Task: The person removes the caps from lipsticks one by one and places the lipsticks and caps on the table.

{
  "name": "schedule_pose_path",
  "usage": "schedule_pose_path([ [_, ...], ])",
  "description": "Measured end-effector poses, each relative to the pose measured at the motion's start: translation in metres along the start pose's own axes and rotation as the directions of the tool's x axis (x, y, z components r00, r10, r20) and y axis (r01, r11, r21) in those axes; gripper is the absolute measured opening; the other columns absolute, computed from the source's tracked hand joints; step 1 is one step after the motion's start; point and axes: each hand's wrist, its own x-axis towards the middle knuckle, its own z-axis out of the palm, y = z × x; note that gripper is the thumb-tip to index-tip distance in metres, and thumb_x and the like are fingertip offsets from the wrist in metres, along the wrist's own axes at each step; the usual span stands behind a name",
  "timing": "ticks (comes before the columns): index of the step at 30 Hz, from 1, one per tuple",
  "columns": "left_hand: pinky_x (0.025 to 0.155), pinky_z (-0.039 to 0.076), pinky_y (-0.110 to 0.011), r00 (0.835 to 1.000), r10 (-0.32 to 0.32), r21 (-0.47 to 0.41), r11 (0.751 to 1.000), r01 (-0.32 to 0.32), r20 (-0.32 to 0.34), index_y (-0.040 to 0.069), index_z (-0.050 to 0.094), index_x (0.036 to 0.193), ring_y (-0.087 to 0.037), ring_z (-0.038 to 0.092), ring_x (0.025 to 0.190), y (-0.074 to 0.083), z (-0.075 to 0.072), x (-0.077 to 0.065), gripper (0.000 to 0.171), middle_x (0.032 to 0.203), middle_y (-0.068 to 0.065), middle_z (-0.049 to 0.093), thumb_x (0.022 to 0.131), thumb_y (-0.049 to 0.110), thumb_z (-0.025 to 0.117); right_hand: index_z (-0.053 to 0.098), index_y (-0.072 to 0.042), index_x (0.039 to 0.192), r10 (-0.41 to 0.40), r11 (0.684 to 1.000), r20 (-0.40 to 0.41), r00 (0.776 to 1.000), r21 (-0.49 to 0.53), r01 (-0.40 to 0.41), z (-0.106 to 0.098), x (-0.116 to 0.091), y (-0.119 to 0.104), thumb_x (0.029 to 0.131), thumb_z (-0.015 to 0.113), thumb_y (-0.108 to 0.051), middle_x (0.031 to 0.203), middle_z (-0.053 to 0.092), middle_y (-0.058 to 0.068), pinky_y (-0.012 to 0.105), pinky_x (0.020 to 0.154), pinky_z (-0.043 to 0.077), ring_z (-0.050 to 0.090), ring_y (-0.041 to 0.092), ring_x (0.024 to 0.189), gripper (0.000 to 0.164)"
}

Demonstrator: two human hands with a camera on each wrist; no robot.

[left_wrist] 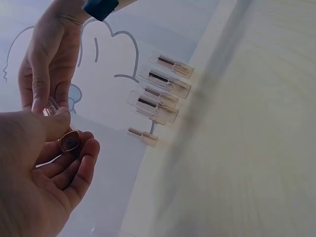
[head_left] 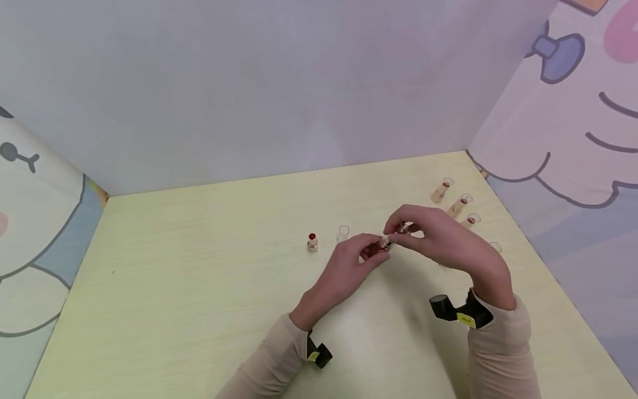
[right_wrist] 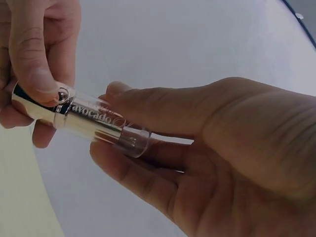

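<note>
Both hands meet over the right part of the table around one lipstick (right_wrist: pixel 37 106), which has a shiny gold base. My left hand (head_left: pixel 346 263) pinches that base between thumb and fingers. The transparent cap (right_wrist: pixel 81 129), lettered "avocado", sits over the tube's other end, and my right hand (head_left: pixel 441 235) holds it with thumb and fingertips. To the left of the hands, an uncapped lipstick (head_left: pixel 312 244) stands upright, its red tip showing. Beside it a loose transparent cap (head_left: pixel 344 233) stands just beyond my left hand's fingers.
Several capped lipsticks (head_left: pixel 440 192) stand in a row along the table's right side, some partly hidden behind my right hand and forearm. A pale wall (head_left: pixel 279 100) rises at the table's back edge. Cartoon-printed panels (head_left: pixel 588 122) flank both sides.
</note>
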Motion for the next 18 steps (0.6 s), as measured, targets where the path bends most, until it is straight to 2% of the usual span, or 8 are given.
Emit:
schedule_pose_path([
  [6, 0.084, 0.056, -0.030, 0.998, 0.035, 0.015, 0.999, -0.034, -0.053, 0.015, 0.071, 0.118, -0.007, 0.059, 0.089, 0.009, -0.018, -0.004, 0.020, 0.095, 0.004, 0.064, 0.100, 0.024, 0.072, 0.070, -0.023, 0.109, -0.106, 0.993, -0.045, 0.993, 0.046, 0.108, -0.001, 0.000, -0.002, 0.099, 0.073, -0.013, 0.105, 0.069, -0.012, 0.023, 0.093, 0.055, 0.064, 0.003, 0.099, 0.015],
  [12, 0.079, 0.051, -0.023, 0.994, 0.058, 0.111, 0.993, -0.048, -0.090, 0.016, 0.071, 0.114, -0.006, 0.057, 0.089, 0.020, -0.035, -0.016, 0.019, 0.095, 0.006, 0.061, 0.098, 0.025, 0.074, 0.069, -0.022, 0.111, -0.196, 0.975, -0.059, 0.979, 0.095, 0.201, 0.003, 0.002, -0.006, 0.096, 0.076, -0.010, 0.106, 0.069, -0.012, 0.023, 0.094, 0.056, 0.065, 0.005, 0.099, 0.021],
  [18, 0.075, 0.049, -0.024, 0.992, 0.092, 0.217, 0.974, -0.071, -0.087, 0.020, 0.072, 0.113, -0.004, 0.057, 0.086, 0.026, -0.050, -0.029, 0.017, 0.097, 0.009, 0.062, 0.098, 0.026, 0.074, 0.067, -0.022, 0.111, -0.208, 0.968, -0.017, 0.978, 0.141, 0.208, 0.013, 0.006, -0.011, 0.095, 0.077, -0.012, 0.106, 0.069, -0.011, 0.025, 0.096, 0.057, 0.068, 0.005, 0.100, 0.021],
])
